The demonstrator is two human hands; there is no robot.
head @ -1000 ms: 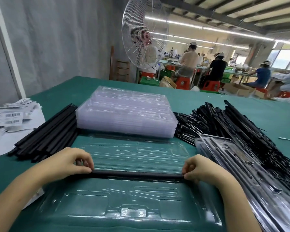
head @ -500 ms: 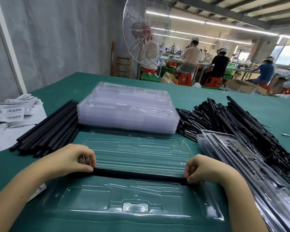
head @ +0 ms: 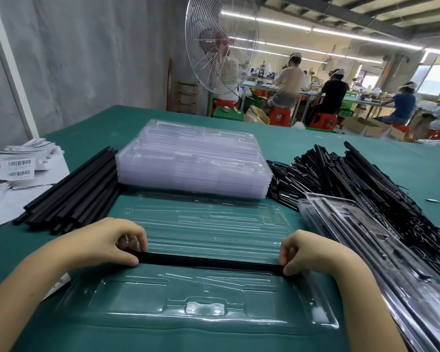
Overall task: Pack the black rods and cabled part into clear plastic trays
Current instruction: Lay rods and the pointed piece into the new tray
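An open clear plastic tray (head: 203, 298) lies flat in front of me on the green table. A black rod (head: 208, 261) stretches crosswise over the tray's middle fold. My left hand (head: 104, 243) pinches the rod's left end and my right hand (head: 313, 252) pinches its right end. A bundle of black rods (head: 74, 194) lies to the left. A heap of black cabled parts (head: 361, 184) lies to the right.
A stack of empty clear trays (head: 193, 158) stands behind the open tray. Filled trays (head: 381, 250) lean at the right, over the cabled heap. Barcode labels (head: 15, 163) lie on white paper at far left. A standing fan (head: 221, 44) and seated workers are beyond the table.
My view has tilted up slightly. Both hands stay on the rod's ends, holding it along the tray's fold.
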